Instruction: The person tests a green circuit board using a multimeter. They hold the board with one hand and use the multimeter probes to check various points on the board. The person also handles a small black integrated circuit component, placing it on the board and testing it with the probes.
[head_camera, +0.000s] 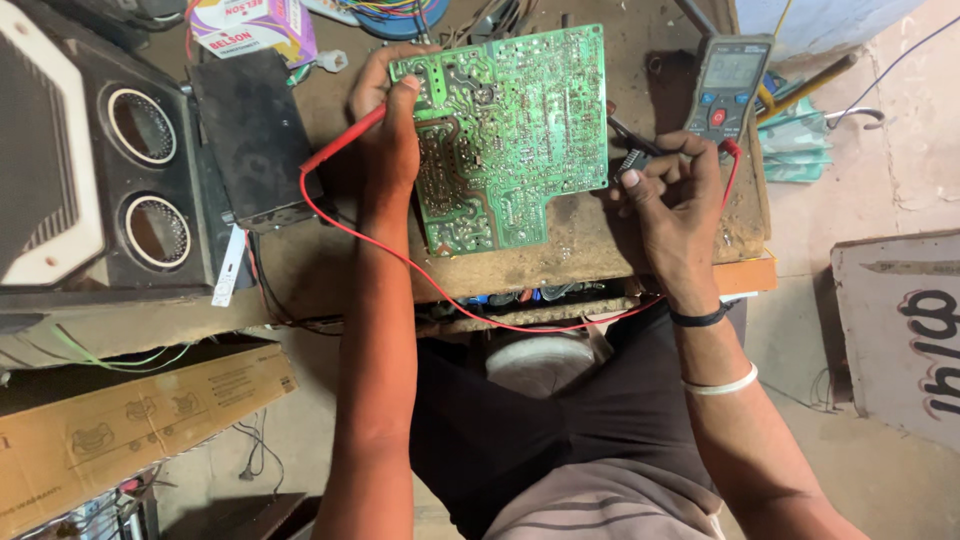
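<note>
A green circuit board lies solder side up on the worn brown workbench. My left hand grips a red test probe and presses its tip to the board's upper left corner. A red lead runs from it across the bench. My right hand holds a black probe against the board's right edge. A grey multimeter lies just beyond my right hand.
A black speaker cabinet with two round ports stands at the left, with a black metal box beside it. A long cardboard box lies lower left. Wire bundles and a printed carton sit at the back. A signboard leans at right.
</note>
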